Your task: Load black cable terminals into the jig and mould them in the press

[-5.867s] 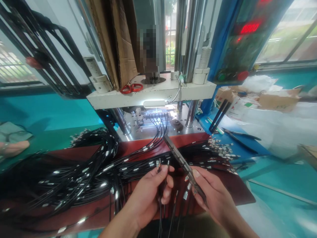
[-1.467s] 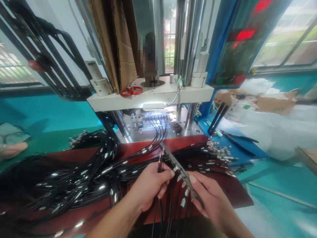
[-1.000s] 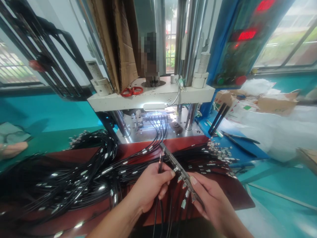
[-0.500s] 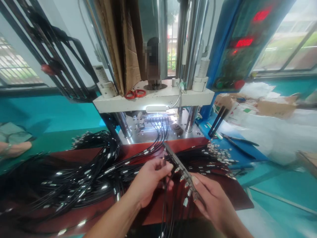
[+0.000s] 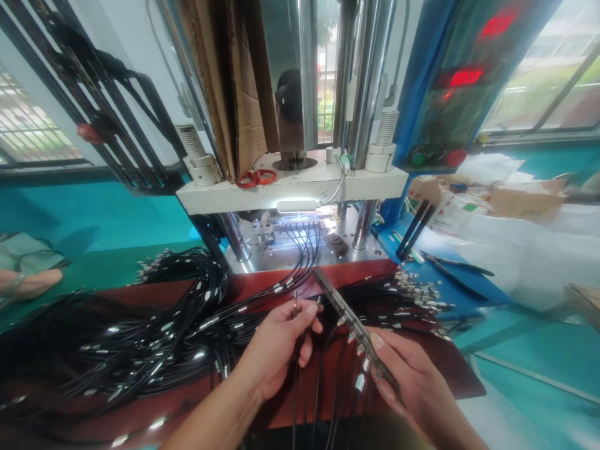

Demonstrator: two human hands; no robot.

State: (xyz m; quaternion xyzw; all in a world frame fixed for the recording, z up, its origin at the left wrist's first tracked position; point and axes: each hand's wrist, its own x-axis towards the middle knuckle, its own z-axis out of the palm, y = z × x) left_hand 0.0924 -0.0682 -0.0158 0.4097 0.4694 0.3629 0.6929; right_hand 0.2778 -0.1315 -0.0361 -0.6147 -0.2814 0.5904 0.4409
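Note:
My right hand [image 5: 410, 372] grips the near end of a dark metal bar [image 5: 340, 301], tilted with its far end up and to the left. Several small silvery cable connectors [image 5: 360, 380] stick out along the bar's left side, with black cables hanging below. To the left of the bar, my left hand [image 5: 284, 340] pinches a thin black cable [image 5: 295, 381] near its tip, between thumb and fingers. The cable's tip pokes up above the fingers, apart from the bar. A second small tip shows by the fingertips; whether the hand holds it is unclear.
Ahead stands a press [image 5: 290, 187] with several cables running into its lit lower fixture. Bundles of black cables [image 5: 154, 350] cover the left of the red-brown board [image 5: 309, 406]; more cables [image 5: 398, 294] lie right. Red-handled scissors [image 5: 257, 178] rest on the press; pliers [image 5: 459, 272] lie right. Another person's hand [image 5: 35, 282] is at far left.
My left hand has drawn the cable tip left, away from the bar. The bar in my right hand has shifted slightly to the right.

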